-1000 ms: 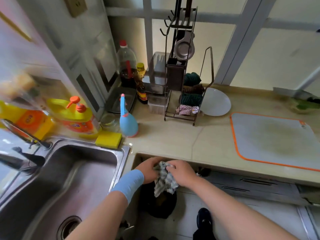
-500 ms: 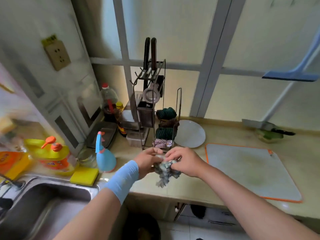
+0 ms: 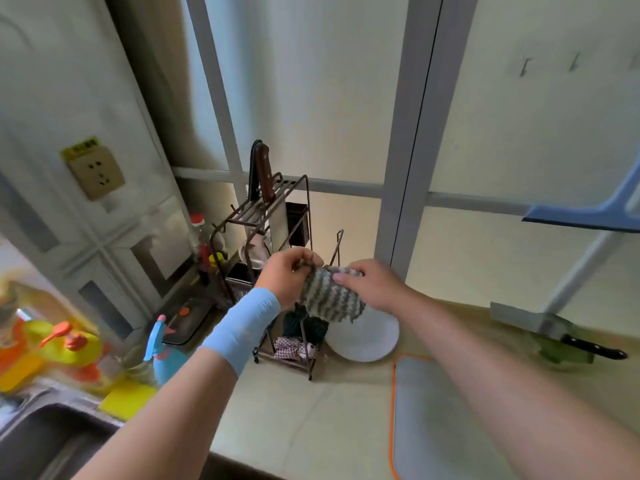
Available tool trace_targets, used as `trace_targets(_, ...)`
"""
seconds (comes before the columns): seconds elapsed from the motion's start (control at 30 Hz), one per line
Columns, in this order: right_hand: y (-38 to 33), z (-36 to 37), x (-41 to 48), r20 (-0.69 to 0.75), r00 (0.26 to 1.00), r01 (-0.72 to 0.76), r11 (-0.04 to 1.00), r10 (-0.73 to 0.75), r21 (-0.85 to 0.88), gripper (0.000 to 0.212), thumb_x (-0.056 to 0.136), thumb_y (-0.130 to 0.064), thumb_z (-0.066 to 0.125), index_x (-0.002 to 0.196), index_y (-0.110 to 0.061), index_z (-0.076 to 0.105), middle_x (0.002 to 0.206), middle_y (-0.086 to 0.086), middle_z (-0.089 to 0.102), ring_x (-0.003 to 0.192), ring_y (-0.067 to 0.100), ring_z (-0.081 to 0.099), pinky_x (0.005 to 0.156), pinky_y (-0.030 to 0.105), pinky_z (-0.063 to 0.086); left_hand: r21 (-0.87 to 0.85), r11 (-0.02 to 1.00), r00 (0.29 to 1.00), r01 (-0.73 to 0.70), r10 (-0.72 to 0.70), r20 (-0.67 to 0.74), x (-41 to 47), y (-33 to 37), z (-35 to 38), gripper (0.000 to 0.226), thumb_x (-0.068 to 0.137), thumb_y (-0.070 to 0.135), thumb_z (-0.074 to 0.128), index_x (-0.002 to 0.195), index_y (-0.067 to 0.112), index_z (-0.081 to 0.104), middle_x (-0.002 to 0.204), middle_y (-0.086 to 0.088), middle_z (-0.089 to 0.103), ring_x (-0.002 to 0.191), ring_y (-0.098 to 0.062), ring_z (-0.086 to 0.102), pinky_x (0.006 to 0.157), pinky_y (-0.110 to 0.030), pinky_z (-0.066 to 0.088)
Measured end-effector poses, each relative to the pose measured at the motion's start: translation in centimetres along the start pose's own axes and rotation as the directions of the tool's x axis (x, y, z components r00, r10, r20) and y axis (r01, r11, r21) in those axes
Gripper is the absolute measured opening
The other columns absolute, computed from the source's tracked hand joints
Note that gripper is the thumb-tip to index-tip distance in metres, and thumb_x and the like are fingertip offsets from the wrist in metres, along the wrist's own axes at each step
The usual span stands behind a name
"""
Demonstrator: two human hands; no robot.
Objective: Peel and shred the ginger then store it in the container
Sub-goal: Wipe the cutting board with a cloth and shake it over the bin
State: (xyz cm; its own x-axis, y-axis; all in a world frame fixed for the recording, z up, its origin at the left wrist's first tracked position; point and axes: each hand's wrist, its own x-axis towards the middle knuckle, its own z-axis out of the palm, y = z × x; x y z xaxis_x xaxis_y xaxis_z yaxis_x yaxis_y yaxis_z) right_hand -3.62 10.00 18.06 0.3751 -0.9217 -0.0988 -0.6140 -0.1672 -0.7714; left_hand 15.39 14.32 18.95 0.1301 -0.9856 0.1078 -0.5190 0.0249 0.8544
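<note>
Both of my hands hold a grey-and-white striped dishcloth (image 3: 329, 299) spread out in the air in front of the wire rack (image 3: 277, 237). My left hand (image 3: 287, 275), with a blue wrist band, pinches its upper left edge. My right hand (image 3: 374, 285) grips its upper right edge. A cleaver (image 3: 554, 330) with a black handle lies across a green container (image 3: 561, 351) at the far right of the counter. The grey cutting board (image 3: 450, 427) with an orange rim lies at the right front. No ginger is visible.
The rack holds knives (image 3: 263, 174), folded cloths and a cup. A white plate (image 3: 367, 337) leans beside it. Left of it are bottles, a blue spray bottle (image 3: 166, 351), a yellow sponge (image 3: 124, 396), soap bottles and the sink (image 3: 41, 441). A blue squeegee (image 3: 588, 216) hangs at right.
My hands rose from below the counter edge to in front of the rack, and the bunched cloth has been spread out between them. The camera tilted upward.
</note>
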Motion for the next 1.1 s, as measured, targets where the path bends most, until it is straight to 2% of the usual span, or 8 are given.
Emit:
trace_targets(0.2,0.5,1.9,5.5,-0.094,0.996,-0.012,0.996,0.003,-0.087,0.031,0.099,-0.041,0.053,0.087,-0.017,0.068,0.087,0.000,0.064,0.084,0.021,0.058,0.061,0.027,0.038,0.340,0.940,0.984,-0.001,0.061,-0.168,3.2,-1.5,2.3,0.030,0.097,0.005,0.048,0.113,0.014,0.072,0.131,0.000,0.058,0.121,-0.018,0.052,0.101,-0.020,0.034)
trace_targets(0.37,1.7,4.1,7.3,-0.132,0.987,-0.109,0.987,0.093,-0.120,0.030,0.100,-0.039,0.049,0.110,-0.015,0.064,0.103,0.001,0.064,0.096,0.026,0.059,0.080,0.035,0.050,0.389,0.920,0.967,0.043,-0.136,0.216,3.3,-4.4,4.5,0.049,0.104,0.025,0.038,0.152,0.029,0.033,0.151,0.000,0.043,0.134,-0.021,0.043,0.112,-0.034,0.035)
trace_targets(0.47,1.7,4.6,7.0,-0.255,0.967,-0.032,0.984,-0.014,-0.175,0.034,0.098,-0.032,0.054,0.129,-0.018,0.054,0.119,0.002,0.056,0.107,0.023,0.056,0.088,0.036,0.049,0.354,0.934,0.947,0.059,-0.165,0.277,3.9,-4.6,4.0,0.047,0.104,0.029,0.037,0.151,0.032,0.034,0.147,0.001,0.046,0.129,-0.021,0.048,0.104,-0.031,0.039)
trace_targets(0.57,1.6,5.5,6.7,-0.277,0.948,0.085,0.965,-0.154,-0.247,0.021,0.098,-0.022,0.052,0.113,-0.017,0.066,0.111,0.002,0.060,0.101,0.022,0.060,0.081,0.032,0.048,0.316,0.949,0.960,0.005,-0.093,0.265,4.7,-4.1,3.9,0.040,0.099,0.021,0.041,0.138,0.027,0.050,0.136,-0.002,0.054,0.118,-0.021,0.053,0.100,-0.033,0.043)
trace_targets(0.7,2.0,5.3,6.0,-0.202,0.974,0.069,0.985,-0.100,-0.155,0.027,0.097,-0.020,0.052,0.116,-0.024,0.071,0.116,-0.001,0.066,0.102,0.020,0.062,0.089,0.032,0.050,0.378,0.924,0.933,0.047,-0.176,0.314,5.4,-3.6,4.3,0.040,0.096,0.021,0.040,0.133,0.028,0.053,0.125,-0.002,0.063,0.105,-0.021,0.061,0.093,-0.036,0.051)
trace_targets(0.8,2.7,3.2,5.4,-0.237,0.969,0.062,0.998,-0.067,-0.029,0.026,0.096,-0.022,0.055,0.118,-0.025,0.069,0.117,-0.008,0.069,0.098,0.012,0.063,0.089,0.027,0.050,0.502,0.863,0.958,0.055,-0.186,0.217,6.2,-2.1,4.7,0.045,0.095,0.025,0.041,0.139,0.024,0.049,0.134,-0.006,0.058,0.117,-0.026,0.057,0.098,-0.040,0.049)
trace_targets(0.97,8.7,-2.5,2.9,-0.323,0.946,-0.040,0.999,0.030,-0.022,0.026,0.096,-0.020,0.054,0.117,-0.024,0.069,0.114,-0.011,0.068,0.096,0.008,0.061,0.086,0.022,0.047,0.498,0.861,0.995,-0.104,0.090,0.051,7.1,1.5,10.1,0.050,0.088,0.014,0.049,0.137,0.024,0.052,0.140,-0.003,0.052,0.130,-0.025,0.040,0.108,-0.037,0.035)
trace_targets(1.1,17.6,-7.8,-0.5,-0.365,0.922,-0.176,0.980,0.130,-0.094,0.023,0.094,-0.016,0.057,0.112,-0.020,0.071,0.113,-0.006,0.069,0.097,0.012,0.063,0.081,0.020,0.043,0.366,0.910,0.972,-0.195,0.129,0.197,6.4,3.9,19.6,0.043,0.089,0.012,0.050,0.130,0.021,0.057,0.130,-0.002,0.056,0.121,-0.024,0.048,0.103,-0.033,0.039)
